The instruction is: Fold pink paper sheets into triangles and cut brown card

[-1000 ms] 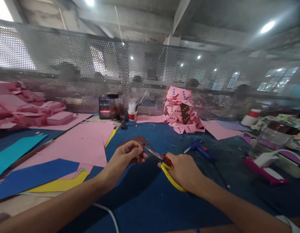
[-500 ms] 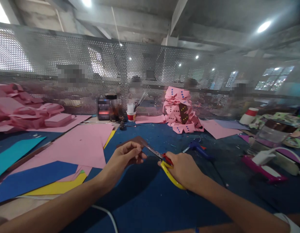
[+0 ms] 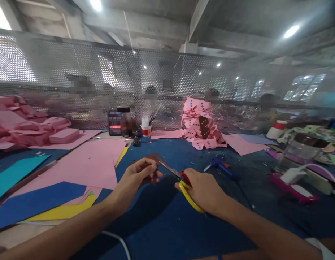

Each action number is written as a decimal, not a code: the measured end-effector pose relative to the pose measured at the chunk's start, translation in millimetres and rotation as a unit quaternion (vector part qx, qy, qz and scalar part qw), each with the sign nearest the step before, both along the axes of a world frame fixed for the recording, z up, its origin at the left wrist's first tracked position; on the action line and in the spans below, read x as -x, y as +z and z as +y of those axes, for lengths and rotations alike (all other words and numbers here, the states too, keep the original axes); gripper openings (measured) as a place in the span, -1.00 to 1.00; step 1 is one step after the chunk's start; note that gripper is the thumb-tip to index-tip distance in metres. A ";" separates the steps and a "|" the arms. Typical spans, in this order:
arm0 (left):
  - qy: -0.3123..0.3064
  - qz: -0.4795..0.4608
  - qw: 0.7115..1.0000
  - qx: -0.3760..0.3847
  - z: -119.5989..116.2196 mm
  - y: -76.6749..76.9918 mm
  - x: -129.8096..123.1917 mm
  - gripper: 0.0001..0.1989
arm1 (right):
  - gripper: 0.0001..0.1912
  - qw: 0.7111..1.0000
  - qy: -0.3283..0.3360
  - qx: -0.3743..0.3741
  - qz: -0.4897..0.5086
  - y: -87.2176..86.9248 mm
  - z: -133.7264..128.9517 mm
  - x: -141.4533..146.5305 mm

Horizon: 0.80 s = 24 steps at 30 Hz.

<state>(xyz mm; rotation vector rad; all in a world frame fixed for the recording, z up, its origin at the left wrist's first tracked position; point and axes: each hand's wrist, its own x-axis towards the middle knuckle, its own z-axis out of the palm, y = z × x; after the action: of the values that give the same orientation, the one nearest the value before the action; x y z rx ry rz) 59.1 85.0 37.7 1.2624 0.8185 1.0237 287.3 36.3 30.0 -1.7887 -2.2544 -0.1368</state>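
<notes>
Scissors (image 3: 175, 172), one pair, yellow and red handles: in the right hand (image 3: 204, 189), above the table (image 3: 162, 227), blades pointing away and leftward. Right hand: closed round the handles.

Left hand (image 3: 140, 175): just left of the scissors, thumb and fingers pinched together on brown paper (image 3: 154, 156), one piece. The paper shows beyond the fingertips, beside the blade tips; whether the blades touch it cannot be told.

Changes: a second ago the brown paper spreads wide behind the left hand; half a second ago it is blurred; now a smaller part shows, close to the blade tips. Both hands and the scissors hold nearly the same place throughout.

Glue gun (image 3: 223, 168), blue: on the table, right of the scissors, unmoved. Stack of dotted pink paper (image 3: 197, 124): beyond the scissors, unchanged. Pink sheet (image 3: 86, 159), large: left of the scissors. Blue sheet (image 3: 43, 196): farther left of the scissors, partly over a yellow sheet (image 3: 67, 209). Jar (image 3: 300, 151), clear, dark lid: well to the right of the scissors.
</notes>
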 end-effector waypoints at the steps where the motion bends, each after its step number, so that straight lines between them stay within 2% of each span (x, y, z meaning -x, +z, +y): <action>1: 0.000 0.001 1.000 0.000 0.1 -0.1 0.1 -0.76 | -0.61 1.000 0.000 -0.002 0.000 -0.7 0.3 -0.2; 9: 0.000 0.001 1.000 0.003 -0.7 0.9 0.8 -0.75 | -0.62 0.999 0.019 0.005 0.025 1.8 -1.9 -0.1; 24: -0.010 0.013 1.000 -0.012 -0.9 -1.3 -0.6 -0.78 | -0.60 0.999 0.027 -0.004 -0.031 -1.6 -0.2 -0.3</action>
<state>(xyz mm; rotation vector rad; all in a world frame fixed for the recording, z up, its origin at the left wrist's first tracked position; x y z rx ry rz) 59.7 84.2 36.4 1.3049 0.8151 1.0058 287.6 36.1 28.4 -1.7404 -2.3391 -0.1937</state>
